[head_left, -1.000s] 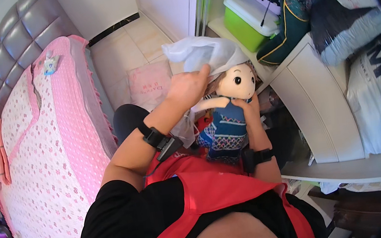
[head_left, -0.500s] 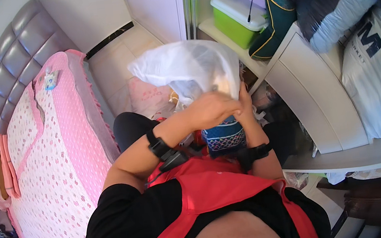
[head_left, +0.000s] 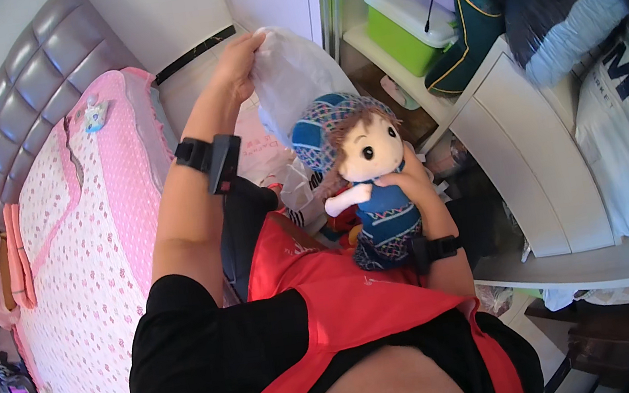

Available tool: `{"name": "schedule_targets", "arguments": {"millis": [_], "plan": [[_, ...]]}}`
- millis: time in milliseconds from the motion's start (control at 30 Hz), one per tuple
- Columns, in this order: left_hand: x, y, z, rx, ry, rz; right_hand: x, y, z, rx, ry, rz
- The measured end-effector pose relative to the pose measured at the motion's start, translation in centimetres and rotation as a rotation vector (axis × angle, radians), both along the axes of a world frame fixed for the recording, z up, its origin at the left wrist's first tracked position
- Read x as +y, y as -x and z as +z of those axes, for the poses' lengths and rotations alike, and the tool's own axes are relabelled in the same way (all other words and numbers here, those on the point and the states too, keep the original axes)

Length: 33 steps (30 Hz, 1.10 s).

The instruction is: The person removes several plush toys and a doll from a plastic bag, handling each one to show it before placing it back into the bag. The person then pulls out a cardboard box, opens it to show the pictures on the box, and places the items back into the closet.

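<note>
Upright in front of my chest is a plush doll (head_left: 371, 152) with brown hair, a blue patterned hat and a matching dress. My right hand (head_left: 406, 186) is closed around its body, thumb across the front. Up and to the left, my left hand (head_left: 238, 66) pinches the edge of a white translucent plastic bag (head_left: 292, 63). The bag hangs from those fingers and reaches behind the doll's hat. I cannot tell whether the two still touch there.
A bed (head_left: 96, 299) with a pink and white cover runs along the left. At right stand a white cabinet (head_left: 526, 159), a green box with a white lid (head_left: 408, 34) and a stuffed white sack (head_left: 621, 145). Another plastic bag (head_left: 253, 145) lies on the floor ahead.
The white bag has come off the doll's head and upper body, showing its face and hat. My left hand moved up and left with the bag; my right hand kept the doll.
</note>
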State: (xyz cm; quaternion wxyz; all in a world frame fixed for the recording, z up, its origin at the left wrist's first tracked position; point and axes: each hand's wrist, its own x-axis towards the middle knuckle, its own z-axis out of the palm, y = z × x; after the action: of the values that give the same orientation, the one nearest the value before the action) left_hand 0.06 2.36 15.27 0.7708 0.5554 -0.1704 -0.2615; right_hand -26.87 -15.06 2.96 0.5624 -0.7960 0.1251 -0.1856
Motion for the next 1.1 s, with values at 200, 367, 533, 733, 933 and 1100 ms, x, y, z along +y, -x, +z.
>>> {"name": "schedule_targets", "arguments": {"millis": [200, 367, 533, 733, 933, 1100], "plan": [[-0.4, -0.1, -4.0, 0.018, -0.229, -0.047, -1.4, 4.6, -1.4, 0.156, -0.632, -0.126], [-2.9, 2.4, -6.6, -0.207, -0.489, -0.14, -4.6, 4.9, -6.2, 0.186, -0.578, 0.038], [-3.2, 4.5, -4.5, -0.392, -0.392, -0.311, 1.2, 1.9, 0.3, 0.333, -0.248, 0.0], [-2.0, 10.7, 0.6, -1.025, -0.524, -0.365, 0.6, -0.5, -3.3, 0.061, -0.215, 0.251], [-0.7, 12.6, -2.4, -1.322, -0.468, -0.043, 1.2, 1.4, -1.0, 0.16, -0.792, -0.052], [0.4, 12.4, -3.5, -1.267, -0.449, -0.027, -0.4, 2.2, -2.1, 0.094, -0.984, -0.132]]}}
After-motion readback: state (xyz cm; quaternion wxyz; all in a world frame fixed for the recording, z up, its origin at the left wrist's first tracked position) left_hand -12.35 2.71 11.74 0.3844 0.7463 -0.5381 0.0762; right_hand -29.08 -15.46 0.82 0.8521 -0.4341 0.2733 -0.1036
